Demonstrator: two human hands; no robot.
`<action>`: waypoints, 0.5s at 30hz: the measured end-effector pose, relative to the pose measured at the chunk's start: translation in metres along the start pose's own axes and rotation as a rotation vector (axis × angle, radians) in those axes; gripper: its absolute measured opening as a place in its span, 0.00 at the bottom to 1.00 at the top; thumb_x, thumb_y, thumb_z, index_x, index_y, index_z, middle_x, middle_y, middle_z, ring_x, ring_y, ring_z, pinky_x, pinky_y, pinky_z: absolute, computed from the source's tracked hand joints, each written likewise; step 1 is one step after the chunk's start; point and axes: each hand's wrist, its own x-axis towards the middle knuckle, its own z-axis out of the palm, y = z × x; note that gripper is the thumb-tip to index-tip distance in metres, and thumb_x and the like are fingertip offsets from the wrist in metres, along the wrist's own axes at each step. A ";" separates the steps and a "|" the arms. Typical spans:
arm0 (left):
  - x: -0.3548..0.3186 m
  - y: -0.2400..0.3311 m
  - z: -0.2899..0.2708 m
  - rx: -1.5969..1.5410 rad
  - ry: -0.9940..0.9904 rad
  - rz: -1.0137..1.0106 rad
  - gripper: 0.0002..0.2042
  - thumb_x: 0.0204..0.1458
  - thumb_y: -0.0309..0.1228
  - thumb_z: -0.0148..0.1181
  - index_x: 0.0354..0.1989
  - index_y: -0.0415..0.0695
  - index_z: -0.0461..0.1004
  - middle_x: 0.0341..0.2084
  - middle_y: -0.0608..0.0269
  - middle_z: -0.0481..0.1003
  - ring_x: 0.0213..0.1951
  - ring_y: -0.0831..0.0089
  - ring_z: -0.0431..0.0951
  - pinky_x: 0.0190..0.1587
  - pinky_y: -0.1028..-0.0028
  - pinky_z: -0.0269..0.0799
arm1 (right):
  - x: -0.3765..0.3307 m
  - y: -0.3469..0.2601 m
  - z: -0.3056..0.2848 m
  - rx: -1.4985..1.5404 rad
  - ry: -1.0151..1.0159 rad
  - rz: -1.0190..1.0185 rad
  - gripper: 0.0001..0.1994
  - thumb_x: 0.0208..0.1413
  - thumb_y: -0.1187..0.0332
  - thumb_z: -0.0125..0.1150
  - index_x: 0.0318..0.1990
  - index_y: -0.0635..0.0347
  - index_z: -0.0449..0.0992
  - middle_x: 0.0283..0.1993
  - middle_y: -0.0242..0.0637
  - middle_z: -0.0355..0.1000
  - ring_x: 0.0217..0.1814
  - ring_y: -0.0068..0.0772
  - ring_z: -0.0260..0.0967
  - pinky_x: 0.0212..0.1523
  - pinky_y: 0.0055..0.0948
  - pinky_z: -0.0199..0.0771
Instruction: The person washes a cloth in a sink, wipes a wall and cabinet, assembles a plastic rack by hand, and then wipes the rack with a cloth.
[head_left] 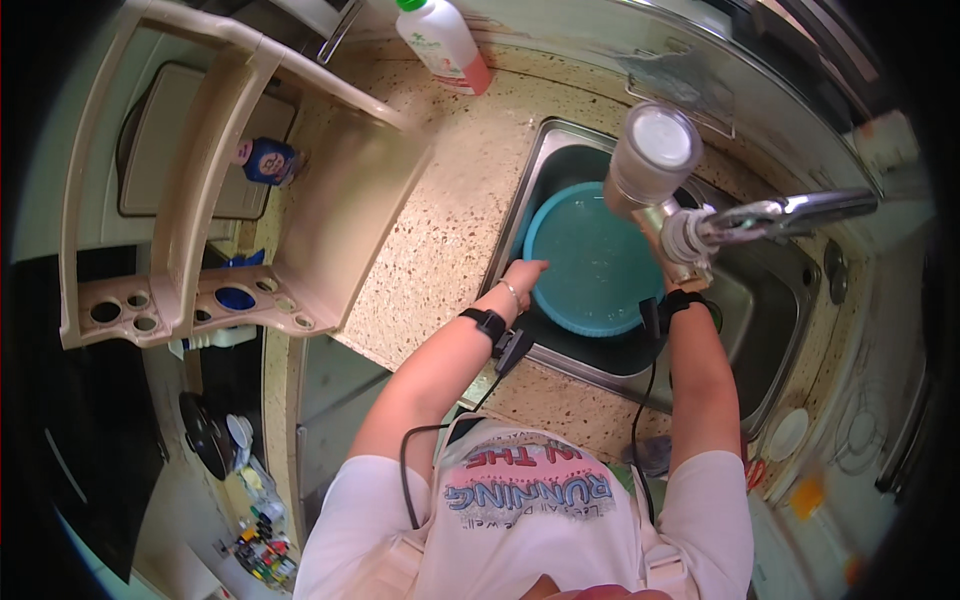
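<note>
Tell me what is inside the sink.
A round teal basin sits in the steel sink, the left hand on its rim. The faucet filter hides the right hand and part of the basin.

Light is bright and even, strongest toward one and two o'clock, where it glares off the filter [655, 150] cap and the tap [790, 212]. The basin [590, 258] glows evenly, and shadow lies in the sink [745, 300] around it. From seven to ten o'clock the scene sinks into darkness. Fisheye distortion bends the rack [215, 180] edges, and the rim blurs, with a black vignette at the corners.
</note>
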 end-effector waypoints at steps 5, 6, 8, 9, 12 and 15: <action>0.031 -0.010 0.012 0.060 -0.026 -0.150 0.27 0.55 0.43 0.50 0.56 0.34 0.59 0.55 0.41 0.64 0.56 0.49 0.65 0.55 0.54 0.61 | -0.005 -0.042 -0.010 -0.807 -0.020 -0.582 0.21 0.53 0.49 0.53 0.43 0.58 0.69 0.42 0.38 0.69 0.44 0.33 0.67 0.45 0.37 0.66; 0.050 -0.029 0.009 0.152 -0.004 -0.053 0.27 0.56 0.44 0.50 0.58 0.37 0.58 0.57 0.44 0.62 0.58 0.44 0.61 0.55 0.41 0.54 | -0.003 -0.044 -0.013 -0.961 0.014 -0.534 0.21 0.53 0.49 0.53 0.43 0.58 0.69 0.43 0.38 0.69 0.44 0.33 0.66 0.46 0.37 0.65; 0.075 -0.062 0.010 0.348 0.062 -0.003 0.26 0.56 0.42 0.49 0.56 0.35 0.58 0.54 0.45 0.64 0.55 0.47 0.64 0.54 0.44 0.56 | 0.000 -0.049 -0.018 -1.348 0.096 -0.380 0.22 0.53 0.48 0.54 0.45 0.57 0.68 0.44 0.38 0.68 0.46 0.33 0.65 0.47 0.37 0.64; 0.079 -0.073 0.009 0.560 0.122 0.051 0.24 0.57 0.39 0.48 0.55 0.33 0.58 0.51 0.46 0.67 0.52 0.50 0.67 0.52 0.47 0.58 | 0.000 -0.048 -0.019 -1.547 0.117 -0.274 0.23 0.52 0.48 0.54 0.46 0.57 0.68 0.45 0.37 0.68 0.47 0.33 0.65 0.48 0.37 0.64; 0.063 -0.068 0.012 0.752 0.130 0.119 0.23 0.54 0.33 0.50 0.53 0.30 0.55 0.49 0.43 0.69 0.49 0.52 0.71 0.51 0.55 0.63 | 0.001 -0.067 -0.024 -1.729 0.140 -0.170 0.25 0.52 0.47 0.55 0.48 0.57 0.67 0.47 0.37 0.67 0.50 0.34 0.63 0.51 0.37 0.63; 0.020 -0.055 -0.002 0.686 0.104 0.172 0.24 0.50 0.28 0.53 0.51 0.29 0.52 0.47 0.39 0.69 0.49 0.50 0.73 0.50 0.60 0.68 | 0.012 -0.087 -0.024 -1.262 0.046 -0.269 0.27 0.51 0.46 0.56 0.50 0.57 0.67 0.50 0.36 0.66 0.52 0.34 0.62 0.54 0.37 0.62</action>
